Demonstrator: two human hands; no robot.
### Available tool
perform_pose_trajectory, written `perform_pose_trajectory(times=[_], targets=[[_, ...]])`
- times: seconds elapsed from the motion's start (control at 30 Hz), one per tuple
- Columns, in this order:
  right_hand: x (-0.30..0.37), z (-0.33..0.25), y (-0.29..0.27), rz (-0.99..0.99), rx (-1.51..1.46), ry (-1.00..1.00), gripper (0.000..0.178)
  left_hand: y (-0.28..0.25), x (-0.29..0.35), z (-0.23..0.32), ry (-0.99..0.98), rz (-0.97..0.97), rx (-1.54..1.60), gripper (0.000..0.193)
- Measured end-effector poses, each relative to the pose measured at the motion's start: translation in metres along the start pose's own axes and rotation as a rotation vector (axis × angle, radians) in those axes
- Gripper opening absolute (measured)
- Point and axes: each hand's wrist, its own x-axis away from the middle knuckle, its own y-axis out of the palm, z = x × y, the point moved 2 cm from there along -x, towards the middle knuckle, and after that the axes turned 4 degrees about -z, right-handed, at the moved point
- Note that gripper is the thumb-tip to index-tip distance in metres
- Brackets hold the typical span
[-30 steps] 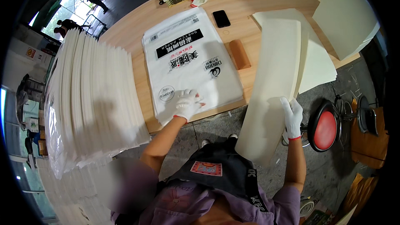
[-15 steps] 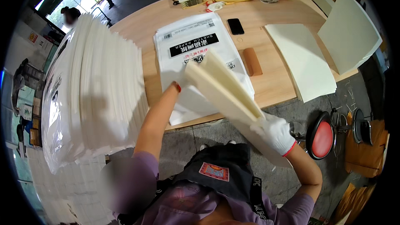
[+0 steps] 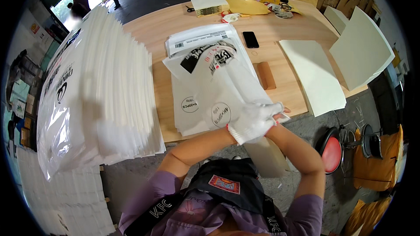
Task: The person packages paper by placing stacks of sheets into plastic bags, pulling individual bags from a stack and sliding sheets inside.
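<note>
In a white glove, my left hand (image 3: pixel 253 121) reaches across to the near right corner of a clear printed plastic bag (image 3: pixel 199 85), its fingers closed at the bag's edge. The bag's upper layer is lifted and creased toward that hand. My right hand (image 3: pixel 280 115) meets it there, largely covered by the left glove; only some fingertips show, and its grip is hidden. Below both wrists, partly beyond the table's near edge, hangs a bundle of cream paper sheets (image 3: pixel 267 159). More flat bags (image 3: pixel 201 35) lie stacked under the lifted one.
A tall pile of bagged paper (image 3: pixel 100 91) stands at left. On the table (image 3: pixel 153 26) are a phone (image 3: pixel 250 39), a brown block (image 3: pixel 266 75), flat cream sheets (image 3: pixel 313 72) and an upright curved bundle (image 3: pixel 363 48). A red-seated stool (image 3: pixel 330 153) is at right. Two people are far off.
The cream bundle has dropped from over the bags to below my hands. My left hand has crossed right to join my right hand, and the top bag is now lifted and wrinkled.
</note>
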Motion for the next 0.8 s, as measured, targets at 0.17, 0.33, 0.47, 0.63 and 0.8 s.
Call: perform_pose_trajectory(times=[0.17, 0.33, 0.47, 0.63, 0.8], targets=[[-0.026, -0.016, 0.045, 0.358, -0.317, 0.060, 0.021, -0.007, 0.017, -0.038, 0.074, 0.214, -0.033, 0.017], [0.047, -0.038, 0.066, 1.036, -0.342, 0.038, 0.028, 0.051, 0.099, -0.148, -0.096, 0.300, 0.251, 0.010], [0.040, 0.007, 0.136, 0.523, -0.430, 0.465, 0.057, 0.060, 0.144, -0.103, 0.145, 0.200, -0.095, 0.009], [0.051, 0.037, 0.132, 0.238, -0.454, 0.361, 0.070, 0.018, 0.226, -0.169, -0.492, 0.266, -0.399, 0.018], [0.077, 0.001, 0.127, 0.265, -0.020, 0.046, 0.014, 0.004, 0.300, -0.205, -0.746, 1.007, 0.187, 0.014]])
